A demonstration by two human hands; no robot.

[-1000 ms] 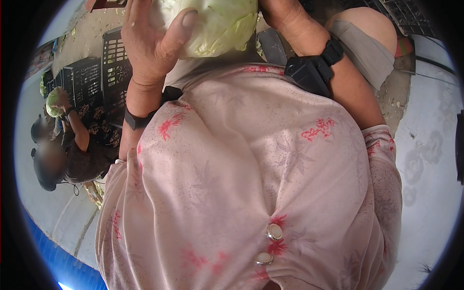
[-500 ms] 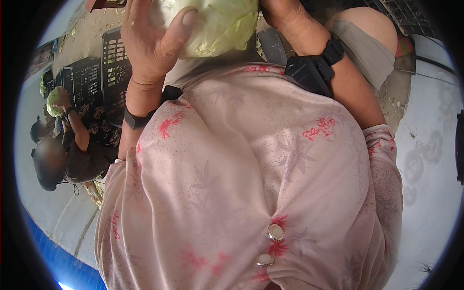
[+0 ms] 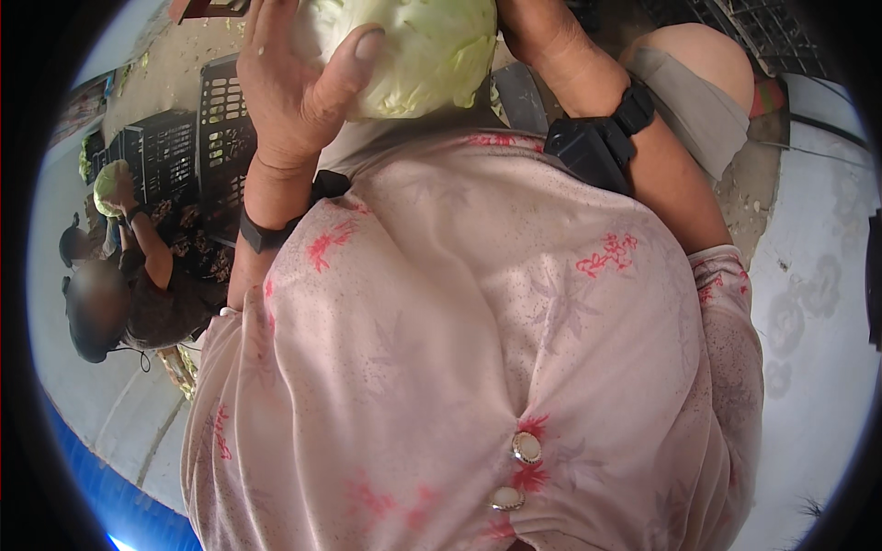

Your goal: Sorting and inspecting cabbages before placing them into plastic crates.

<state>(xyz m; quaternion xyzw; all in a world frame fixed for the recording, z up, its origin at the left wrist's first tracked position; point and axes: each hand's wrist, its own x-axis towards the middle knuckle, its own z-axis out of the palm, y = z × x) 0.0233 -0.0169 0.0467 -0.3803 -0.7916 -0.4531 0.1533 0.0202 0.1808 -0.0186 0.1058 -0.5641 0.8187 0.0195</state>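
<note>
The cabbage (image 3: 432, 64), pale green, is at the top of the view in front of the person's waist, between both hands and partly cut off by the upper edge; what supports it from below cannot be told. The left hand (image 3: 299, 87) has its grip spread around the cabbage's left side, thumb laid over the leaves and fingers running up out of view. The right hand (image 3: 542, 32) is just beside the cabbage's right side; its fingers are out of view, so I cannot tell its grip. Black straps circle both forearms, the right one carrying a black box (image 3: 588, 151). To the left, a co-worker (image 3: 161, 303) holds another cabbage (image 3: 112, 188) near a black crate (image 3: 165, 151) on the floor (image 3: 179, 55).
</note>
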